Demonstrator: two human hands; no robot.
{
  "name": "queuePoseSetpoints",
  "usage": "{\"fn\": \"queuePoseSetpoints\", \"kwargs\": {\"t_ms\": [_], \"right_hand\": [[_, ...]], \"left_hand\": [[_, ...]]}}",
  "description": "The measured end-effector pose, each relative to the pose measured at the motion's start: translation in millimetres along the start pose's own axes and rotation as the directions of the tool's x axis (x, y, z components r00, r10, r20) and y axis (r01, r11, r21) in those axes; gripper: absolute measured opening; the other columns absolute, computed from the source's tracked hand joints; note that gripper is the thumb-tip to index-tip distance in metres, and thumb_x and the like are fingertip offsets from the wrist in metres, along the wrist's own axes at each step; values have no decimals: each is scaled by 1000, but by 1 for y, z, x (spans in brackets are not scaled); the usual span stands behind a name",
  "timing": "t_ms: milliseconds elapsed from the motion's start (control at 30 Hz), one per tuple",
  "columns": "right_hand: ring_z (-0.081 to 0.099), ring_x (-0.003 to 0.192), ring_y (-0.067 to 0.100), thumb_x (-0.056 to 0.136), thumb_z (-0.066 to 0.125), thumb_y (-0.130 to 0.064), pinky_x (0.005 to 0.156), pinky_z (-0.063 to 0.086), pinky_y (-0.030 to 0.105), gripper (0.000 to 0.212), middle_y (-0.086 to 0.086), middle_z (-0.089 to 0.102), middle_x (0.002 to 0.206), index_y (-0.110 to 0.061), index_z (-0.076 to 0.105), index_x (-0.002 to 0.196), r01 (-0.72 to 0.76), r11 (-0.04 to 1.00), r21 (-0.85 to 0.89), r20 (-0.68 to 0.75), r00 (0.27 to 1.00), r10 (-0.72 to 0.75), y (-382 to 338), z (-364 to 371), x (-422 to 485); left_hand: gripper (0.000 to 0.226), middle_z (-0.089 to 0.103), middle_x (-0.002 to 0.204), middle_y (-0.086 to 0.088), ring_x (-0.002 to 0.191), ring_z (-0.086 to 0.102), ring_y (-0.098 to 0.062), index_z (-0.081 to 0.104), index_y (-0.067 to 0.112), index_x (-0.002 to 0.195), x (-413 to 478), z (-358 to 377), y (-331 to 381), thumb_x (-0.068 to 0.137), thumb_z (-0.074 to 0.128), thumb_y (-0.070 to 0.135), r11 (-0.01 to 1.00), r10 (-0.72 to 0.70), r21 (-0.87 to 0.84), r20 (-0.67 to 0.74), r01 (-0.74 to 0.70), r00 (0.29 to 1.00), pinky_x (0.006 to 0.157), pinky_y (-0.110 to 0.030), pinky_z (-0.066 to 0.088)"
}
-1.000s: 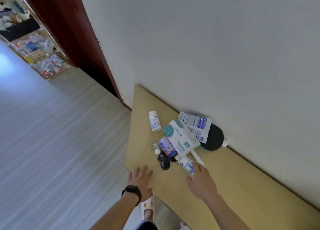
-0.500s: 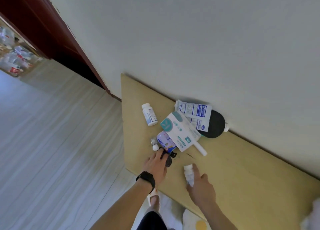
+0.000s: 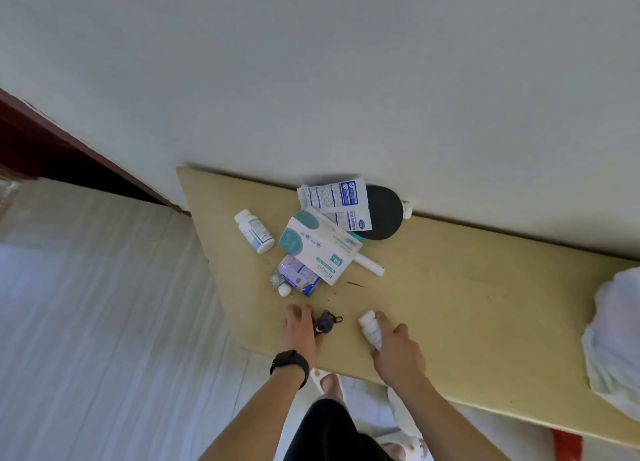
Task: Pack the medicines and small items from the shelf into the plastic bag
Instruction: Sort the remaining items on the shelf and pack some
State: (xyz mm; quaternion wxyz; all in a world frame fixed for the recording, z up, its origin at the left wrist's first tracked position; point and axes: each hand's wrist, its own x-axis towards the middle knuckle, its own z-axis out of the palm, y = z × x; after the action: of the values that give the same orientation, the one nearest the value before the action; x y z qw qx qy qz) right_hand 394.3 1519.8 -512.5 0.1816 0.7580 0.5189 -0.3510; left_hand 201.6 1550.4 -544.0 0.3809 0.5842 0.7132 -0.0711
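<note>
On the shelf [image 3: 450, 287]: you have drawn two items out of the pile toward the near edge. A second ago both lay among the medicines by the wall.
Plastic bag [image 3: 616, 339]: at the shelf's right end, well apart from both hands. Nothing you hold has reached it yet.
Pile: black disc [image 3: 384, 214], white-and-teal box [image 3: 318, 245], sachet [image 3: 337, 200], purple pack [image 3: 298, 277] and white tube [image 3: 370, 264] are unmoved. The labelled bottle [image 3: 254, 232] sits just left of them.
Right hand [image 3: 394, 353]: your grip is wrapped round the small white bottle [image 3: 369, 327], cap toward the pile. A second ago the fingers were only reaching it at the pile's edge.
Left hand [image 3: 301, 332]: it lay flat at the shelf corner before. Now the grip curls onto the dark keyring-like item [image 3: 325, 323], pulled clear of the purple pack.
Meaning: both picks look secured. Your next move is probably the carry rightward to the bag. Most of the pile remains, so the task looks to be at an early stage.
</note>
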Motion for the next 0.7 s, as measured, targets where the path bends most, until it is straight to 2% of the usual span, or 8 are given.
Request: {"fn": "queuePoseSetpoints", "kwargs": {"t_ms": [100, 233, 333, 400, 500, 567, 633, 700], "right_hand": [[58, 102, 30, 95, 53, -36, 79, 47, 36, 72, 7, 43, 130, -38, 10, 152, 2, 1000, 19, 2, 1000, -2, 3, 2, -4], [59, 102, 30, 93, 55, -39, 84, 49, 37, 72, 5, 45, 127, -38, 13, 151, 11, 996, 84, 46, 999, -15, 20, 1, -7], [59, 94, 23, 89, 62, -39, 81, 47, 33, 74, 2, 55, 116, -32, 22, 150, 36, 927, 374, 61, 996, -63, 43, -9, -16], [59, 95, 18, 88, 68, -36, 80, 47, 31, 75, -2, 58, 115, -29, 27, 150, 23, 769, 639, 31, 998, -56, 65, -18, -31], [64, 100, 16, 85, 74, -36, 83, 56, 35, 76, -7, 60, 117, -41, 30, 146, 8, 499, 867, -36, 998, 47, 109, -35, -65], [69, 98, 15, 85, 76, -32, 80, 60, 37, 66, -4, 64, 115, -48, 38, 137, 14, 301, 953, -47, 993, 104, 143, -50, -94], [71, 98, 16, 85, 76, -32, 81, 60, 38, 58, 0, 67, 113, -52, 46, 130, 57, 167, 984, -79, 988, 132, 176, -67, -120], [71, 99, 18, 81, 77, -40, 79, 59, 38, 56, 0, 69, 111, -53, 50, 128, 132, 58, 990, -140, 976, 168, 221, -85, -146]], "left_hand": [[38, 39, 107, -3, 89, 55, -26, 43, 18, 105, 6, -9, 5, 80, 70, 29, 980, -132, -139, 74, 142, 988, 75, -34, 49], [22, 57, 91, 0, 76, 56, -18, 53, 20, 88, 5, -15, 8, 83, 65, 38, 985, -135, -87, 146, 149, 980, 60, -26, 41], [23, 61, 72, 2, 65, 54, -15, 57, 19, 74, -4, -13, 13, 87, 65, 36, 978, -85, -177, 155, 112, 984, 53, -25, 39], [23, 62, 67, 3, 63, 54, -15, 61, 18, 70, -13, -15, 26, 87, 66, 33, 961, -48, -261, 150, 87, 988, 51, -24, 36], [23, 59, 61, 5, 59, 51, -13, 64, 17, 70, -29, -19, 66, 86, 67, 32, 950, 45, -313, 171, 11, 984, 55, -27, 36], [17, 65, 66, 8, 64, 58, -14, 67, 22, 77, -42, -20, 106, 85, 71, 37, 939, 129, -338, 175, -64, 976, 60, -28, 43], [13, 72, 81, 7, 78, 67, -15, 65, 30, 90, -55, -22, 148, 84, 72, 38, 908, 194, -402, 148, -120, 970, 68, -28, 49], [14, 72, 88, 5, 78, 65, -15, 61, 34, 98, -73, -14, 204, 87, 70, 38, 892, 284, -395, 109, -220, 953, 67, -29, 47]]}}
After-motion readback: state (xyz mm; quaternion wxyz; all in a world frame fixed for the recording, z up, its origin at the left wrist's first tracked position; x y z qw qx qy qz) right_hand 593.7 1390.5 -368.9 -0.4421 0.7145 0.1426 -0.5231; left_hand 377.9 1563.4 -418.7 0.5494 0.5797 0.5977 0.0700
